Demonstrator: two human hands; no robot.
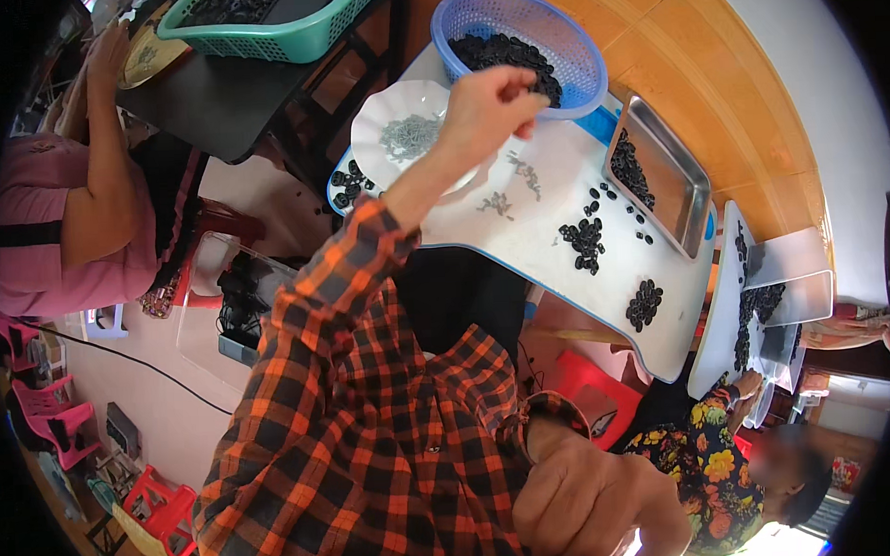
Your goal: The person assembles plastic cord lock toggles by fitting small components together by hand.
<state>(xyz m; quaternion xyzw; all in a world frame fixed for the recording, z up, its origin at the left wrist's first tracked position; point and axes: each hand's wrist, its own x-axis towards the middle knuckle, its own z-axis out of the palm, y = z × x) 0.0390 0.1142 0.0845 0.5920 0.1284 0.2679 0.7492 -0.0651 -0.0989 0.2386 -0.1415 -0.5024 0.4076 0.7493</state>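
My left hand (493, 110) reaches over the near rim of a blue-purple plastic basket (582, 53). Its fingers are curled and pinched together; what they hold, if anything, is too small to make out. Small black oval pieces (501, 53) lie heaped in that basket. Below my left forearm stands a white scalloped bowl (369, 114) with small grey pieces (413, 134) in it. Close to the camera, at the lower edge, is my right hand (600, 503), with the fingers bent inward. Whatever it may hold is hidden by the back of the hand.
On the white table (521, 221) lie small piles of black pieces (585, 244) and loose grey bits (496, 206). A metal tray (692, 193) with black pieces sits right. Co-workers are at the left (80, 212) and lower right (707, 470). A green basket (304, 43) stands upper left.
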